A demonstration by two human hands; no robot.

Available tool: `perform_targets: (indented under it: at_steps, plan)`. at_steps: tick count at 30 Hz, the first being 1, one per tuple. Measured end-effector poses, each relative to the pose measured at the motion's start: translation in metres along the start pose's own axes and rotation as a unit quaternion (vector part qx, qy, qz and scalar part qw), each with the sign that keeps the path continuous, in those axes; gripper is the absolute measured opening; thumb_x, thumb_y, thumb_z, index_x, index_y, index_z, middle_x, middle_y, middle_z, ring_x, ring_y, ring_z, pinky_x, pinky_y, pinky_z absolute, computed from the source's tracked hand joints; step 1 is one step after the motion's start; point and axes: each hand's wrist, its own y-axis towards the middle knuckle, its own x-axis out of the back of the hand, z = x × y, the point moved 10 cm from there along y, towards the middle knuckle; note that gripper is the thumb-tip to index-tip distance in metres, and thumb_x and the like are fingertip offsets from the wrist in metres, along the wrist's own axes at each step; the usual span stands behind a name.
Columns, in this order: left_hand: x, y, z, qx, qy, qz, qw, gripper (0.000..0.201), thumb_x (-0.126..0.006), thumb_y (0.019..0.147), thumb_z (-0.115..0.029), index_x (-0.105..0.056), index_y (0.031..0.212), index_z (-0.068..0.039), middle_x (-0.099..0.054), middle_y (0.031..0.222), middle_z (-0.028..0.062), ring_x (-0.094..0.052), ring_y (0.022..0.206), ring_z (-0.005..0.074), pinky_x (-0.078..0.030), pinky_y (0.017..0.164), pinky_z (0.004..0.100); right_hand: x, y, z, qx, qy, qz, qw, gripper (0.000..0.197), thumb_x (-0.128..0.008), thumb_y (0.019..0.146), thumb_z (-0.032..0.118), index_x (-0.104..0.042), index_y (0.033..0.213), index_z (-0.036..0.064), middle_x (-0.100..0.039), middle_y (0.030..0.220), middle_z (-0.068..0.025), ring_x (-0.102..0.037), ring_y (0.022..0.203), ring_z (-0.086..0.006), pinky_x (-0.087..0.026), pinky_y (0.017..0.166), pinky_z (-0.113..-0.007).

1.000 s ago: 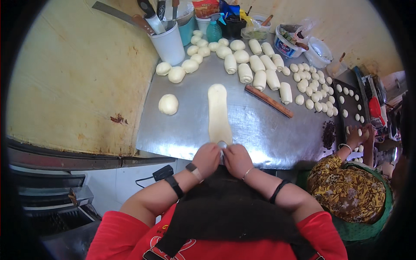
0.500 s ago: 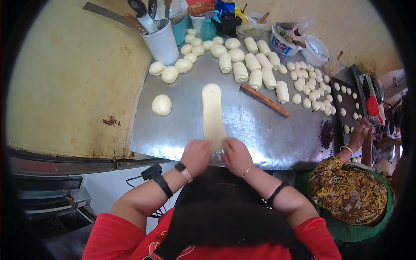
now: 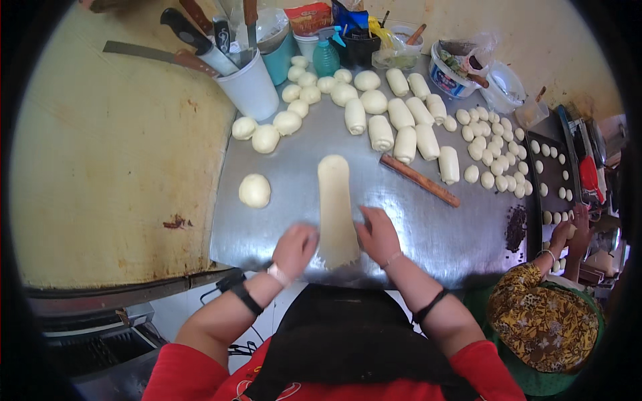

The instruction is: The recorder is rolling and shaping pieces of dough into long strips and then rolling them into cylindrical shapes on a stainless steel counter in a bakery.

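Observation:
A long flat strip of pale dough (image 3: 336,210) lies lengthwise in front of me, rounded at its far end and wider, thin and ragged at its near end. Left of the strip's lower half is my left hand (image 3: 294,250), its loosely bent fingers apart and slightly blurred, holding nothing. My right hand (image 3: 378,235) is at the strip's right edge with thumb and fingers parted; whether it touches the dough is unclear. One round dough ball (image 3: 255,191) rests to the left of the strip. To the right, a wooden rolling pin (image 3: 420,180) lies diagonally.
Rolled dough pieces (image 3: 426,143) and larger balls (image 3: 265,138) occupy the back of the metal table (image 3: 287,220). A white tub of knives (image 3: 249,90) stands back left. At right, many small balls (image 3: 495,150) lie near a dark tray (image 3: 552,167), where another person's hand (image 3: 562,237) works.
Both hands have moved apart from the strip's near end to its two sides. That near end now shows spread and ragged. The view has shifted, so the table sits lower.

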Motion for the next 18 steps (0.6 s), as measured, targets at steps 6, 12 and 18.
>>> perform_targets:
  at_steps: [6, 12, 18]
  plan:
    - [0.003, 0.161, 0.053, 0.039, -0.009, -0.071, 0.997, 0.033, -0.062, 0.091, -0.019, -0.060, 0.119, -0.001, -0.058, 0.110, 0.0205, -0.058, 0.102, 0.0342, -0.048, 0.091, 0.0390, -0.035, 0.151, -0.023, -0.012, -0.044, 0.057, 0.997, 0.048, -0.065, 0.084, 0.016, -0.054, 0.128, 0.0007, -0.057, 0.114, -0.0237, -0.055, 0.107, -0.0376, -0.045, 0.095, -0.039]
    - [-0.034, 0.213, 0.077, 0.114, -0.087, 0.262, 0.954, 0.025, -0.069, 0.084, -0.019, -0.065, 0.104, -0.005, -0.064, 0.092, 0.0132, -0.063, 0.087, 0.0311, -0.051, 0.077, 0.0382, -0.067, 0.191, -0.019, -0.053, -0.094, 0.372, 0.922, 0.025, -0.070, 0.080, 0.019, -0.068, 0.100, 0.0046, -0.065, 0.098, -0.0144, -0.064, 0.094, -0.0323, -0.051, 0.084, -0.039]
    - [0.034, 0.291, 0.062, 0.090, 0.100, 0.028, 0.991, 0.018, -0.065, 0.081, -0.010, -0.066, 0.099, -0.010, -0.066, 0.090, 0.0149, -0.064, 0.089, 0.0351, -0.052, 0.074, 0.0442, -0.044, 0.282, -0.013, -0.036, -0.232, 0.177, 0.956, 0.020, -0.065, 0.082, 0.012, -0.065, 0.101, 0.0104, -0.065, 0.101, -0.0131, -0.065, 0.093, -0.0328, -0.052, 0.082, -0.042]
